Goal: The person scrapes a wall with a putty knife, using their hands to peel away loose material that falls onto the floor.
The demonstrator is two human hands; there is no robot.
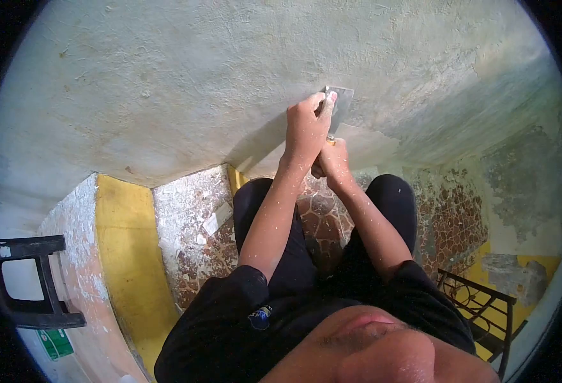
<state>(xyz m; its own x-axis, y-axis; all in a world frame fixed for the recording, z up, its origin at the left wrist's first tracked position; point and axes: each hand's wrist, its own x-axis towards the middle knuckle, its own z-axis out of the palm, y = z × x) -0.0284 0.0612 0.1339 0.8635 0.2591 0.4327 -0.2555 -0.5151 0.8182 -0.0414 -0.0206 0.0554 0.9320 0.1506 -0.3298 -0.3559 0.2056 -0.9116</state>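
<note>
A scraper (341,110) with a wide, flat metal blade lies against the pale, rough wall (230,64). My right hand (335,159) is closed around its handle, of which only a small yellowish part shows near the blade. Farther up, my left hand (305,126) grips the blade's left side, with fingers pressed on the metal near its upper edge. Both hands are close together, the left one just above the right. White specks dot my hands and forearms. Beside the blade, to the lower right, runs the edge of a lighter patch of wall (373,142).
Flakes and a pale scrap (217,219) litter the stone-patterned floor (322,217) around my knees. A yellow-painted ledge (128,249) rises at left, with a black plastic frame (35,281) and a green container (55,343) beyond. At right stands a dark metal rack (479,306).
</note>
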